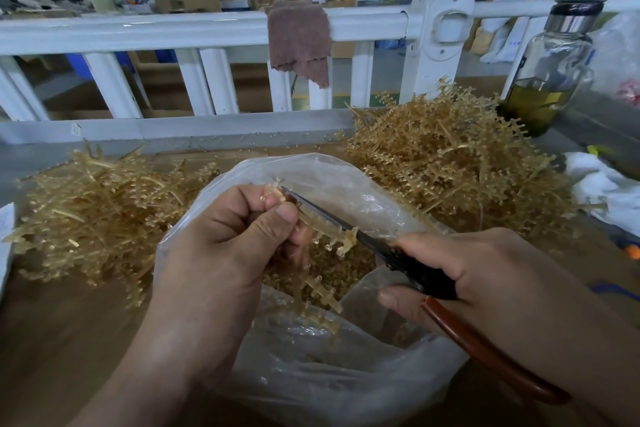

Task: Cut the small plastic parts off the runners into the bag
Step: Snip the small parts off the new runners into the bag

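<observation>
- Left hand (221, 246) pinches a runner (325, 236) above the open bag (311, 374), so cut parts should fall inside.
- Right hand (485, 274) grips scissors (424, 276), blade against the runner.

The bag (329, 367) sits on the table (52, 340) before me, cut parts (346, 263) inside. My left hand (221, 253) holds a runner (318, 232) over its mouth, and my right hand (485, 274) holds the scissors (426, 276) at four o'clock. The left pile (93, 218) lies at ten, the right pile (450, 163) at one, and a bottle (550, 80) at two. A railing (138, 31) crosses behind at twelve, with a cloth (299, 42) over it.
</observation>
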